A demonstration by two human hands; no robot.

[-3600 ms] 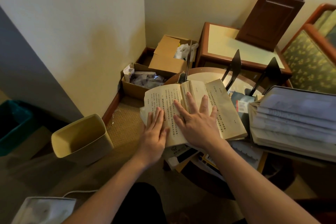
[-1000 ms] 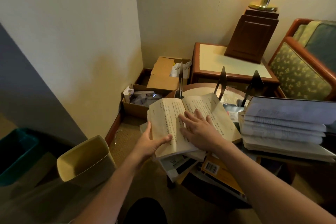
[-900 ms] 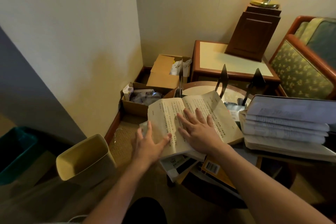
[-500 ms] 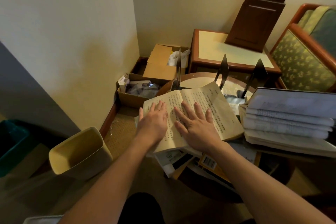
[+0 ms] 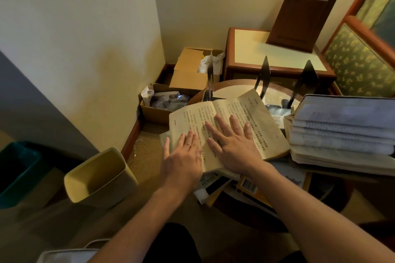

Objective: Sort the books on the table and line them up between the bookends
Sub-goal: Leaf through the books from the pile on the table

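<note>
Room: a cream-walled corner, with cardboard boxes (image 5: 188, 70) on a woven mat.
Table (image 5: 233, 89): round, wood-rimmed, glossy.
Bookends (image 5: 264, 74): thin black metal, pointed, upright.
Book (image 5: 226, 126): yellowed paper, laid open on the cluttered table.
Left hand (image 5: 183, 158): pressed flat on the left page.
Right hand (image 5: 233, 145): fingers spread flat; nothing gripped.
Stack (image 5: 342, 132): thick white-edged volumes, right of the book.

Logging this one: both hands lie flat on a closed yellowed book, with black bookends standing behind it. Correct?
No: the yellowed book is open, printed pages up, as the head view shows. The left hand and right hand do lie flat on it, with the black bookends standing behind it.
</note>
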